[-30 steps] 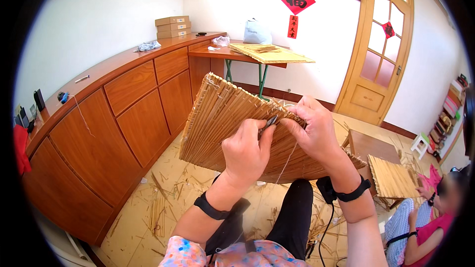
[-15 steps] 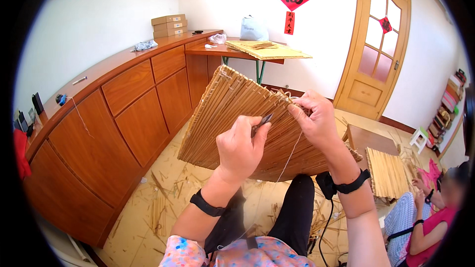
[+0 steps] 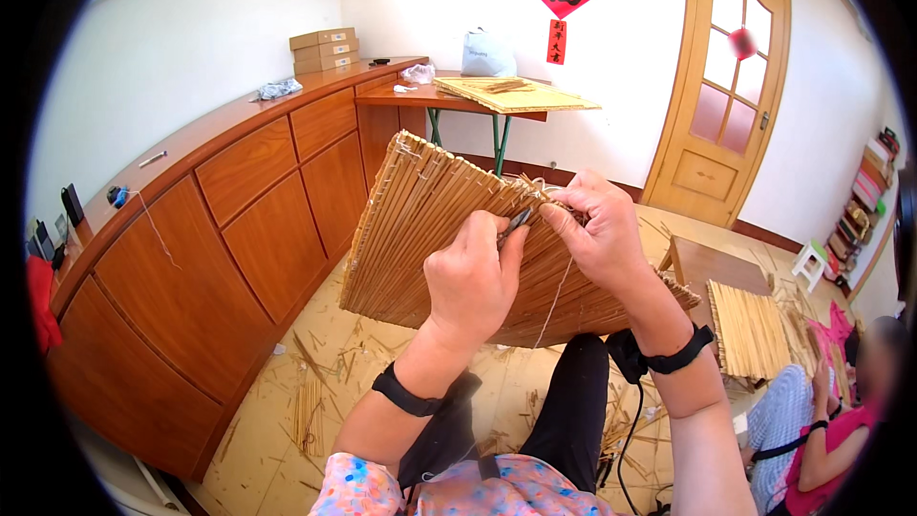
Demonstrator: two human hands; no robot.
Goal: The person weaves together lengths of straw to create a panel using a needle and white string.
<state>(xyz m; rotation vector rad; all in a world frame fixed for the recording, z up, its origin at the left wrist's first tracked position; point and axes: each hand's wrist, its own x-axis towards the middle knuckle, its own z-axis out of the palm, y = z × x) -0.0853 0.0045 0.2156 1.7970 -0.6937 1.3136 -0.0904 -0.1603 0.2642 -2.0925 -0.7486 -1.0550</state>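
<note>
A flat mat of bound straw stalks [image 3: 420,229] is held up in front of me, tilted. My left hand [image 3: 470,279] pinches a thin dark metal tool [image 3: 517,223] against the mat's upper edge. My right hand [image 3: 597,229] grips the same edge just to the right, fingers curled over it. A light string [image 3: 552,294] hangs down from the edge between my hands. Both wrists carry black bands.
Long wooden cabinets [image 3: 229,201] run along the left wall, with boxes [image 3: 323,50] on top. A table [image 3: 497,100] holds another mat at the back. Loose straw [image 3: 315,392] litters the floor. A low stool with a mat [image 3: 750,325] and a seated person [image 3: 831,420] are at right.
Both hands and the mat have shifted slightly; the left hand has moved closer to the right hand at the mat's edge with the tool.
</note>
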